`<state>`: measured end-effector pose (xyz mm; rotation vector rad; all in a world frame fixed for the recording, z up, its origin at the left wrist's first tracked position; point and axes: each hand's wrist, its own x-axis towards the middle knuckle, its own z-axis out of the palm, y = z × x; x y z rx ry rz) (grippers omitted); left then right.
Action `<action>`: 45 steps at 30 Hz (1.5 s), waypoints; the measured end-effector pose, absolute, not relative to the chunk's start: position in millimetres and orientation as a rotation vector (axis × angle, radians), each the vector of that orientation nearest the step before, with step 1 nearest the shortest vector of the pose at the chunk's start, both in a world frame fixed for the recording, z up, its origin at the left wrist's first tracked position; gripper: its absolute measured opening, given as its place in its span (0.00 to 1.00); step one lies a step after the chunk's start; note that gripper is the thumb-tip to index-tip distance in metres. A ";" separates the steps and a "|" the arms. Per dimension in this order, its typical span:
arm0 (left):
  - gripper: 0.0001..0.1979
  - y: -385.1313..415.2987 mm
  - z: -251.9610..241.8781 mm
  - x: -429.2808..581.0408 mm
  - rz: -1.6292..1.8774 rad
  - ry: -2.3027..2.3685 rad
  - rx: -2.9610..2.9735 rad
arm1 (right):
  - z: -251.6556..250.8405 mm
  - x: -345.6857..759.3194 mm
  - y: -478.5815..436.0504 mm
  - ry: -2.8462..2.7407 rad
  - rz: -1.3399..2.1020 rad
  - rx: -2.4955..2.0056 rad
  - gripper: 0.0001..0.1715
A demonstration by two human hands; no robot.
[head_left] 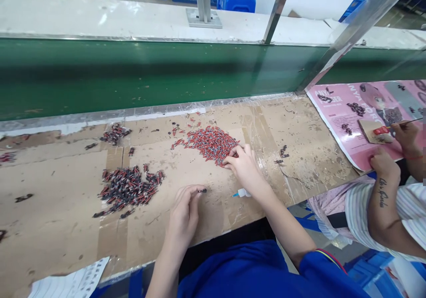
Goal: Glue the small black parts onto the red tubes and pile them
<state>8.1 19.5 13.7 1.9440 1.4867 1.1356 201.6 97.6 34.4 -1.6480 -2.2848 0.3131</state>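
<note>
The left hand (184,209) pinches a dark part (204,191), long axis crosswise, pointing right. The right hand (245,168) reaches the red pile (213,142); its grip I cannot tell.

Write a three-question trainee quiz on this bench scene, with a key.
1. Choose one. The right hand is at:
a) the red pile
b) the dark pile
c) the white sheet

2. True or false: the left hand holds a dark part.

3. Fill in the colour: the poster by the co-worker's hands is mainly ____.

Key: 1. a; 2. true; 3. pink.
</note>
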 end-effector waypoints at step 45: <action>0.16 23.9 17.5 23.8 1.057 1.516 1.248 | 35.9 208.4 99.7 -2.419 0.617 -0.556 0.16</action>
